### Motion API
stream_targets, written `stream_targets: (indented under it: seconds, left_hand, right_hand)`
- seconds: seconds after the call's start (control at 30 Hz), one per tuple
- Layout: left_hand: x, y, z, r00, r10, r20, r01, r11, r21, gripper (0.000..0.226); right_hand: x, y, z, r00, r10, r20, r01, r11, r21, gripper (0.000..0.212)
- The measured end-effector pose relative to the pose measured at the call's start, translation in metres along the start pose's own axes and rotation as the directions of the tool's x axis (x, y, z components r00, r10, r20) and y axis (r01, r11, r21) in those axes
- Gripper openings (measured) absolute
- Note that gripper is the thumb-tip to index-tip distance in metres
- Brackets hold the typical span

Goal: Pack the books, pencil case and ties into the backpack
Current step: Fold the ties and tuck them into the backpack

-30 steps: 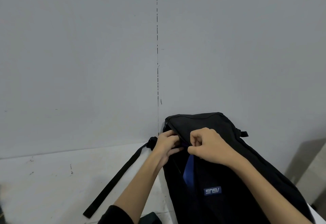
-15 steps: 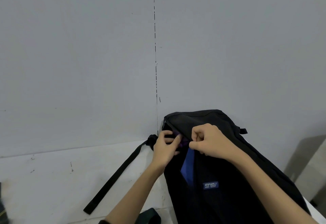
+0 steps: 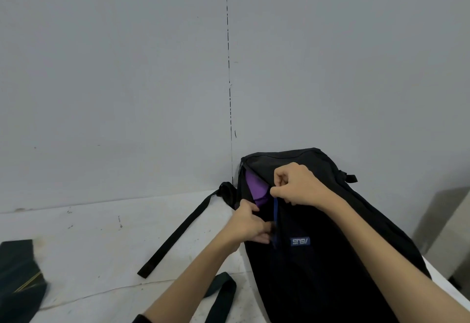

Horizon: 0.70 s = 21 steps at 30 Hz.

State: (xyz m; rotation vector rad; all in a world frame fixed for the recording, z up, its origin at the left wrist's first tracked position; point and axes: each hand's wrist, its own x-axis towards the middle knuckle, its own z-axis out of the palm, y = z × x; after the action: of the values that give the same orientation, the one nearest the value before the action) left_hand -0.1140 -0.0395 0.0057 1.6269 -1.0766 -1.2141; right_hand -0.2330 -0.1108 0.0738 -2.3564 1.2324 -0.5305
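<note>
While both hands point(image 3: 297, 185) hold backpack point(image 3: 330, 259), purple inside

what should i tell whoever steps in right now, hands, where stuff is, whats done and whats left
Left hand: at the side opening of the backpack, fingers at or inside its edge; whether it grips anything cannot be told.
Right hand: fingers curled, pinching the backpack's front flap beside the opening and holding it apart.
Backpack stands on the table, leaning against the wall, with a purple item showing inside.
Dark green ties: one folded at the table's left edge, another strip near the backpack's base.
Left: pack those ties. Books and pencil case are not in view, so check inside.
</note>
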Motion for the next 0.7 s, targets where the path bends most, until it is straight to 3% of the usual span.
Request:
stream_targets:
  seconds: [0.1,0.17,0.23,0.37,0.47,0.53,0.63,0.7]
  left_hand:
    - [-0.003,0.0,-0.001,0.999,0.04,-0.007,-0.035,0.936,0.351,0.043]
    - [-0.001,0.002,-0.004,0.994,0.11,-0.015,-0.075,0.763,0.642,0.038]
    - [0.001,0.006,-0.01,0.984,0.178,-0.029,-0.077,0.561,0.824,0.034]
    - [0.004,0.007,-0.027,0.983,0.167,0.072,-0.129,0.364,0.922,0.041]
    - [0.001,0.006,-0.033,0.992,0.086,0.097,-0.121,0.346,0.93,0.037]
    - [-0.001,0.003,-0.036,0.986,0.129,0.107,-0.145,0.334,0.932,0.029]
    - [-0.005,-0.003,-0.042,0.962,0.264,0.071,-0.134,0.227,0.965,0.026]
    - [-0.006,-0.006,-0.047,0.948,0.315,0.034,-0.096,0.184,0.978,0.026]
  right_hand:
    - [-0.002,-0.001,0.001,0.999,-0.009,0.032,0.009,1.0,-0.009,0.016]
    - [-0.002,-0.001,0.001,0.999,-0.014,0.046,0.014,1.0,-0.016,0.016]
    - [-0.002,-0.001,0.0,0.999,-0.015,0.05,0.017,1.0,-0.023,0.016]
    - [-0.001,-0.001,0.0,0.999,0.0,0.048,0.004,0.998,-0.067,0.016]
    - [-0.001,-0.004,0.003,1.0,-0.023,0.008,0.024,0.99,-0.138,0.014]
    - [-0.002,-0.008,0.007,0.986,-0.162,-0.038,0.147,0.957,-0.249,0.026]
    - [0.002,-0.018,0.023,0.897,-0.438,0.049,0.401,0.764,-0.505,0.038]
    - [0.008,-0.021,0.038,0.874,-0.438,0.21,0.466,0.635,-0.616,0.032]
